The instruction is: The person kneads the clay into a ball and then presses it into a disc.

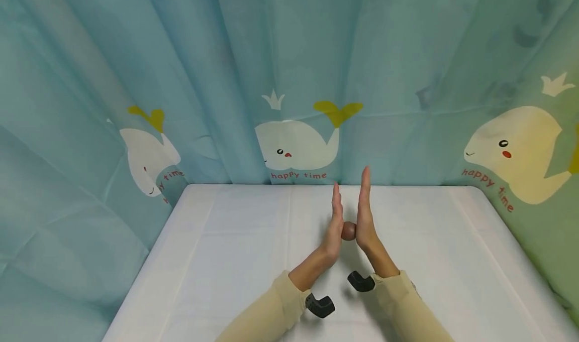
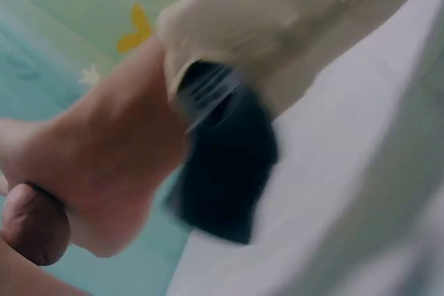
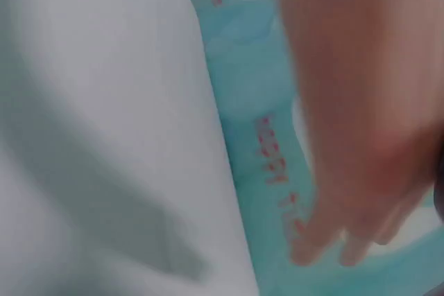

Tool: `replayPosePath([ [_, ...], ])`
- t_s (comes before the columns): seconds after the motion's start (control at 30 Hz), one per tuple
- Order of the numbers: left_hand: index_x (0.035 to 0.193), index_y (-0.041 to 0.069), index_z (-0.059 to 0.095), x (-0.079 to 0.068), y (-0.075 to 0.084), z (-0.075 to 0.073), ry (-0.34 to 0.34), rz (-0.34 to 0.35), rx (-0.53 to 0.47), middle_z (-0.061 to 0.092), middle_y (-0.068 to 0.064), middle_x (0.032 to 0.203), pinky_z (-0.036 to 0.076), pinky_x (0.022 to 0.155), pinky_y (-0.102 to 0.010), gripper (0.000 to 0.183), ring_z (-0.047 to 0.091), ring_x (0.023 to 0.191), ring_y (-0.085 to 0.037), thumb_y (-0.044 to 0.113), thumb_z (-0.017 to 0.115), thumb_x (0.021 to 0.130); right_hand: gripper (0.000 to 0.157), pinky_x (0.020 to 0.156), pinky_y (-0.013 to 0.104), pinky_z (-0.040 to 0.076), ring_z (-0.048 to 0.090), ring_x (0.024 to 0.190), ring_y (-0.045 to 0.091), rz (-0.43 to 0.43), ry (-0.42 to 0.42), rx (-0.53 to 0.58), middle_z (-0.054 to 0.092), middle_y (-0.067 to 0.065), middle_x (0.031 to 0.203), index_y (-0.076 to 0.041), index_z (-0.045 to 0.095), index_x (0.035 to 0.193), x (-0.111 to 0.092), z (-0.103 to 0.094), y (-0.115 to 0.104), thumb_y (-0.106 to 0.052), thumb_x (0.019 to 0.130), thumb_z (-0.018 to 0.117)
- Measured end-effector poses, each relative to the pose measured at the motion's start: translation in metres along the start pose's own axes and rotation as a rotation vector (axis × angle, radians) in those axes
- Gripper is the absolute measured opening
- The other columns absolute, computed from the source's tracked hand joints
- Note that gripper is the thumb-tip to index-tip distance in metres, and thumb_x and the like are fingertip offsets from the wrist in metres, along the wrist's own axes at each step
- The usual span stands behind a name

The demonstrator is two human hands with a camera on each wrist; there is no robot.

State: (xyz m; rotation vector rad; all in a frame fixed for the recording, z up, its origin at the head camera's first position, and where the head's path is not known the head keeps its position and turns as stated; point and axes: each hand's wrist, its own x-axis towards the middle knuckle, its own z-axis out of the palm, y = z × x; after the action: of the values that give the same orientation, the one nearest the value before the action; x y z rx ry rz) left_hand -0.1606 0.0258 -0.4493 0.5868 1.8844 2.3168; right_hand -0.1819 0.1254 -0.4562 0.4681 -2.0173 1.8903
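Note:
A small brown ball (image 1: 349, 231), perhaps clay, sits between two upright palms above the table. My left hand (image 1: 333, 234) presses it from the left with straight fingers pointing away. From the other side my right hand (image 1: 365, 226) meets it, fingers also extended. In the left wrist view the ball (image 2: 36, 227) shows a creased surface, with the right hand (image 2: 104, 171) beyond it and part of the left hand (image 2: 28, 275) below. The right wrist view is blurred; the left hand (image 3: 368, 178) fills its right side, and only a dark sliver of the ball shows at the edge.
A white-covered table (image 1: 235, 241) lies beneath the hands. Behind and beside it hangs a blue-green curtain (image 1: 298, 40) with printed whales. Black curved wrist pieces (image 1: 320, 306) stick out from both beige sleeves (image 1: 267, 312).

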Motion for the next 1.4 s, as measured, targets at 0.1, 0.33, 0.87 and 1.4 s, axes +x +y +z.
replayPosePath([
  [0.1,0.164,0.017,-0.014,0.008,0.006,-0.006,0.009,0.050,0.046,-0.015,0.000,0.171,-0.002,0.125,-0.051,0.067,-0.011,0.157,-0.020,0.052,0.003,0.110,0.057,0.120,0.042,0.022,0.013,0.154,0.013,0.053,-0.031,0.056,-0.011,-0.007,0.172,-0.033,-0.004,0.166,-0.016,0.012,0.002,-0.045,0.112,0.010],
  [0.33,0.166,0.016,-0.007,0.022,-0.005,-0.018,0.032,0.065,0.209,-0.009,-0.003,0.172,-0.004,0.121,-0.062,0.081,-0.009,0.157,-0.025,0.068,0.005,0.104,0.060,0.120,0.061,-0.008,-0.011,0.157,0.023,-0.035,-0.051,0.003,-0.005,0.002,0.173,-0.021,0.000,0.167,-0.034,0.029,-0.014,-0.039,0.112,0.014],
  [0.87,0.166,0.017,-0.007,0.021,0.002,-0.015,-0.006,0.059,0.158,-0.010,0.000,0.172,-0.005,0.122,-0.058,0.069,-0.010,0.157,-0.021,0.056,0.001,0.109,0.054,0.073,0.017,0.037,0.043,0.115,-0.001,0.155,-0.076,0.090,-0.009,-0.011,0.171,-0.034,-0.005,0.165,-0.036,0.025,-0.004,-0.038,0.113,0.004],
  [1.4,0.165,0.015,-0.010,0.020,0.010,-0.011,-0.071,0.132,0.117,-0.014,-0.002,0.172,-0.009,0.122,-0.058,0.074,-0.014,0.156,-0.020,0.059,0.002,0.107,0.054,0.123,0.056,-0.003,-0.010,0.156,0.009,0.137,-0.029,0.186,-0.007,-0.014,0.171,-0.037,-0.007,0.165,-0.026,0.022,-0.006,-0.044,0.112,0.003],
])
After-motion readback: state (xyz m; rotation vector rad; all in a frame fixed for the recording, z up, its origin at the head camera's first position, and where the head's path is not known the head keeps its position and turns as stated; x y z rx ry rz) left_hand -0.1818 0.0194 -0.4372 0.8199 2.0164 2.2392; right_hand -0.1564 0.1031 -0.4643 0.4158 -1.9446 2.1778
